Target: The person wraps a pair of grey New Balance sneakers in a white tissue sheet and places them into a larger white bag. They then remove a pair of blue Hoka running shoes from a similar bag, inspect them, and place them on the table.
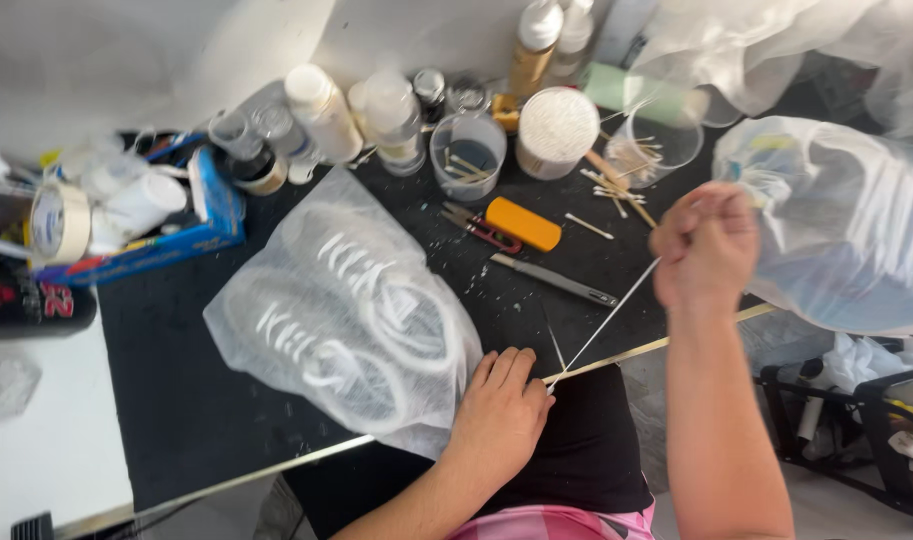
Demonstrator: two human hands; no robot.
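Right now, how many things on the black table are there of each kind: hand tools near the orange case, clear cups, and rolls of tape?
Hand tools: 2, the red-handled pliers and the grey knife
Clear cups: 2
Rolls of tape: 1
Total: 5

A black matte work surface [176, 400] with a thin pale metal edge strip [276, 470] fills the middle of the view, dusted with small white flecks. To its left lies a white smooth tabletop [46, 450], lower and plain. Behind the clutter of bottles rises a white painted wall [156, 50], crossed by a broad slanting shadow. At the lower right stands a black metal wire rack [856, 430] on a pale grey floor [826, 515]. Light is bright and even, daylight-like.
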